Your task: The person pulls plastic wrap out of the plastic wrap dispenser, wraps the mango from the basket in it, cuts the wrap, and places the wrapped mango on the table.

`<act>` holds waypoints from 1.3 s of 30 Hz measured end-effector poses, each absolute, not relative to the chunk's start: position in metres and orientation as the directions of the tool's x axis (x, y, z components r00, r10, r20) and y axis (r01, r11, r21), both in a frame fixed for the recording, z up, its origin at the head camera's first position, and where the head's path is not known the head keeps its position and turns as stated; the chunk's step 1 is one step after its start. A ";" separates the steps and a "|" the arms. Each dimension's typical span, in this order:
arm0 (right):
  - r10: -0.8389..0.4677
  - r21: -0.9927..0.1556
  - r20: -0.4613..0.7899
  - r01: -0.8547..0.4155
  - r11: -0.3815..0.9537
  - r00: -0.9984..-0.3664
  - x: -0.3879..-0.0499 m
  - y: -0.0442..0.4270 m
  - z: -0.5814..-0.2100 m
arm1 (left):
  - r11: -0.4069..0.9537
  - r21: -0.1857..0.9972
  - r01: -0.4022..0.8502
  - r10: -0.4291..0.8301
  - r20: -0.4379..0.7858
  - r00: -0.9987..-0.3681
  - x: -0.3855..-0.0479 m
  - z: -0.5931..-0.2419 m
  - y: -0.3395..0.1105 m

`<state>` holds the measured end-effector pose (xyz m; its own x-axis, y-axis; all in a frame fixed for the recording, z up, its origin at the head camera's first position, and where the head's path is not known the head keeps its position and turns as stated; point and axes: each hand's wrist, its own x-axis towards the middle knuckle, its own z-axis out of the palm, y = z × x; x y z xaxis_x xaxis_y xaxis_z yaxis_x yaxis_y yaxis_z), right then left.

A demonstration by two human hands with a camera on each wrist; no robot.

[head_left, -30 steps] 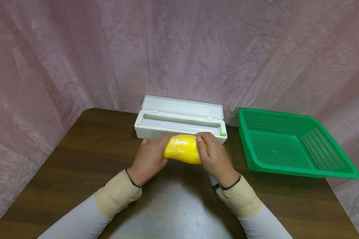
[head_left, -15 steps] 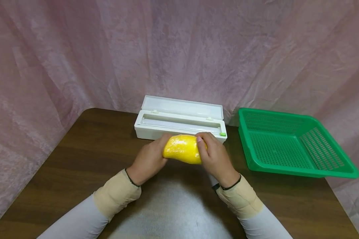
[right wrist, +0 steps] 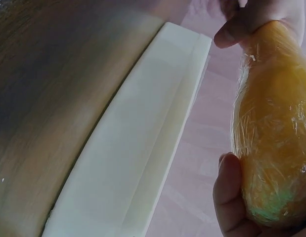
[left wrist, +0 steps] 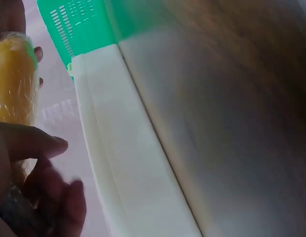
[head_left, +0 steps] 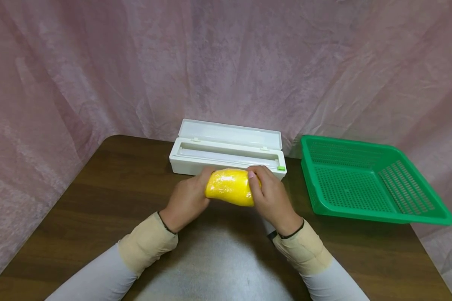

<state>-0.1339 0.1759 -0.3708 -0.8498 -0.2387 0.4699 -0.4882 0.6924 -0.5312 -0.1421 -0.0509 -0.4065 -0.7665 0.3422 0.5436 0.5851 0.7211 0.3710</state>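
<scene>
Both hands hold a yellow, mango-shaped fruit (head_left: 229, 187) raised above the table, tightly covered in shiny clear cling film. My left hand (head_left: 187, 200) grips its left end; in the left wrist view the thumb (left wrist: 41, 142) and curled fingers close around that end of the film. My right hand (head_left: 272, 200) grips the right end, its thumb lying over the near side. A greenish tip on the wrapped fruit (right wrist: 276, 123) shows in the right wrist view beside the right fingers (right wrist: 228, 192). The fruit's underside is hidden in the head view.
Behind the hands stands a white cling film dispenser (head_left: 196, 167) with its lid (head_left: 229, 133) raised and a roll inside. A green slider (head_left: 281, 168) sits at its right end. To the right is a green perforated basket (head_left: 361, 215). A pink curtain (head_left: 226, 62) hangs behind the brown table (head_left: 109, 188).
My left fingers have shifted slightly around the fruit's left end. The fruit and my right hand stay almost in the same place.
</scene>
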 end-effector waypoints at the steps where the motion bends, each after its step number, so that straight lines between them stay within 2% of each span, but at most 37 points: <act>1: -0.233 -0.543 0.469 -0.486 0.685 -0.852 -0.134 0.176 -0.370 | 0.715 0.389 0.581 0.334 0.541 -0.772 -0.142 -0.405 -0.051; 8: -0.200 -0.610 0.468 -0.479 0.631 -0.861 -0.133 0.178 -0.366 | 0.621 0.529 0.579 0.329 0.494 -0.805 -0.140 -0.393 -0.050; 15: -0.183 -0.649 0.448 -0.459 0.606 -0.875 -0.132 0.179 -0.365 | 0.530 0.688 0.496 0.381 0.329 -0.864 -0.138 -0.382 -0.052; 19: -0.173 -0.671 0.431 -0.443 0.595 -0.886 -0.132 0.180 -0.362 | 0.481 0.752 0.450 0.395 0.272 -0.878 -0.135 -0.377 -0.052; 24: -0.170 -0.678 0.432 -0.443 0.587 -0.886 -0.132 0.180 -0.360 | 0.402 0.814 0.419 0.421 0.242 -0.874 -0.135 -0.373 -0.053; 32: -0.145 -0.710 0.429 -0.433 0.555 -0.891 -0.131 0.178 -0.359 | 0.091 0.963 0.254 0.412 0.195 -0.890 -0.135 -0.366 -0.055; 39: -0.132 -0.744 0.407 -0.412 0.525 -0.904 -0.126 0.169 -0.361 | 0.020 0.965 0.262 0.330 0.241 -0.913 -0.130 -0.371 -0.050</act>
